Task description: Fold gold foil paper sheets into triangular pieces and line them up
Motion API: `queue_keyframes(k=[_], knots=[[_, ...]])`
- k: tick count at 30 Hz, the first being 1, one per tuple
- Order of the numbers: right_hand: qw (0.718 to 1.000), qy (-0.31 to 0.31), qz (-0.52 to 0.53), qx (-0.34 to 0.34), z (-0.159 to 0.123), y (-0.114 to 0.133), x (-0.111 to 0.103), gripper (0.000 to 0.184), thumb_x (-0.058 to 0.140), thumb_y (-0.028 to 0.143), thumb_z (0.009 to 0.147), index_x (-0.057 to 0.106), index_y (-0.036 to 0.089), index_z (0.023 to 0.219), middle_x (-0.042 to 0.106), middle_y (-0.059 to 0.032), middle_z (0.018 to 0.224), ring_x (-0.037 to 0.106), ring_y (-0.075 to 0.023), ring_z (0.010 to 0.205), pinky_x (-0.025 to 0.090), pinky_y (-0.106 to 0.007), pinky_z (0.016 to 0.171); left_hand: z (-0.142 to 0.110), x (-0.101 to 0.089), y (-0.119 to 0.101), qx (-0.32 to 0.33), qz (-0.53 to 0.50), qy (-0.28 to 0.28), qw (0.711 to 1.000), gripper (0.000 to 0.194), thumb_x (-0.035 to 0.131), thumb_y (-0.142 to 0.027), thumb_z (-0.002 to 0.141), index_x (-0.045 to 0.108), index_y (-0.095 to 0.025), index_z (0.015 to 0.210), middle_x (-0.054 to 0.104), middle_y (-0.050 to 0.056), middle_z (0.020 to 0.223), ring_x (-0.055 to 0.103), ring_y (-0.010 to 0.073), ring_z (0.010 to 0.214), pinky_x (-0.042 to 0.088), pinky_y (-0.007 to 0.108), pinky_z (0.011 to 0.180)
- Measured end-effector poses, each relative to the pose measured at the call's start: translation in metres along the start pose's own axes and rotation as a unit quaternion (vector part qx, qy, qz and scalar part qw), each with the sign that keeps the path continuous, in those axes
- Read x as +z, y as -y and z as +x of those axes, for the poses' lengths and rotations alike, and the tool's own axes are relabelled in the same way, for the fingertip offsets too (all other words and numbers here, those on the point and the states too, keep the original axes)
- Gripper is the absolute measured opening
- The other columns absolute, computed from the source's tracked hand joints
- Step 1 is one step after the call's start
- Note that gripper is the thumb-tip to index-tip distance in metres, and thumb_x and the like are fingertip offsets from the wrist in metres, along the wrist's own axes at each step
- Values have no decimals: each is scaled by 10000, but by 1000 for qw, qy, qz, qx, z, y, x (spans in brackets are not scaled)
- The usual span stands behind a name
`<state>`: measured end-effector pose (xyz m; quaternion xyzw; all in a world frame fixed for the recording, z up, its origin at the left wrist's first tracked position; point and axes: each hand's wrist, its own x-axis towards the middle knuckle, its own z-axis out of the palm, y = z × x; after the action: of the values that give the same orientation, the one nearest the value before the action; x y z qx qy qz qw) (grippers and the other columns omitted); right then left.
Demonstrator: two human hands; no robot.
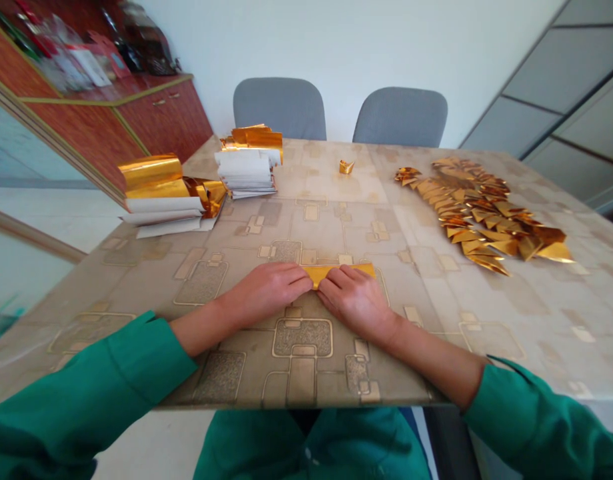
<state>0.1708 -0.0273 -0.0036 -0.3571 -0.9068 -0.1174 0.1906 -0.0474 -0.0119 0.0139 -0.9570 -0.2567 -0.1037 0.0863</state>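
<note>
A narrow strip of gold foil paper (pixel 359 269) lies folded on the table (pixel 136 280) right in front of me. My left hand (pixel 266 291) presses down on its left end with curled fingers. My right hand (pixel 354 300) pinches the strip just beside it, fingers bent over the paper's near edge. Both hands touch each other at the fingertips. Green sleeves cover both forearms.
Two stacks of gold and white sheets (pixel 161 193) (pixel 249 163) sit at the far left. A pile of several folded gold triangles (pixel 479 210) lies at the right. One small folded gold piece (pixel 346 167) stands mid-back. Two grey chairs (pixel 279 107) stand behind the table.
</note>
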Motion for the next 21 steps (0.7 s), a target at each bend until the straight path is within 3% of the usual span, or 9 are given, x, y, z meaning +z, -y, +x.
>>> queue_keyframes(k=[6, 11, 16, 21], knots=[[999, -3, -17, -31, -2, 4, -6, 211, 561, 140, 937, 620, 190, 741, 593, -24, 706, 457, -169, 687, 278, -323, 604, -15, 2, 6, 31, -53, -37, 997, 361, 336, -167, 1030, 692, -162, 1085, 725, 91, 1047, 665, 197, 981, 565, 342, 854], [999, 1, 6, -53, -9, 1, -10, 202, 555, 129, 938, 613, 182, 752, 596, -24, 726, 445, -158, 691, 278, -316, 602, -18, 2, 2, 21, -89, -80, 993, 287, 421, -201, 1015, 693, -176, 1107, 735, 78, 1058, 654, 202, 1048, 547, 357, 924], [999, -4, 29, -39, -19, -5, -13, 229, 526, 149, 958, 627, 177, 755, 611, -18, 743, 464, -143, 701, 303, -303, 630, -4, -1, -5, -30, -156, -41, 986, 172, 550, -244, 952, 691, -162, 1005, 702, 78, 1015, 624, 193, 940, 517, 339, 872], [994, 26, 106, 16, -21, -4, -19, 232, 502, 233, 966, 653, 169, 803, 641, -44, 795, 519, -169, 779, 354, -302, 691, 4, 4, -6, -70, -214, -33, 974, 202, 502, -225, 991, 679, -151, 927, 670, 70, 965, 598, 181, 921, 476, 311, 846]])
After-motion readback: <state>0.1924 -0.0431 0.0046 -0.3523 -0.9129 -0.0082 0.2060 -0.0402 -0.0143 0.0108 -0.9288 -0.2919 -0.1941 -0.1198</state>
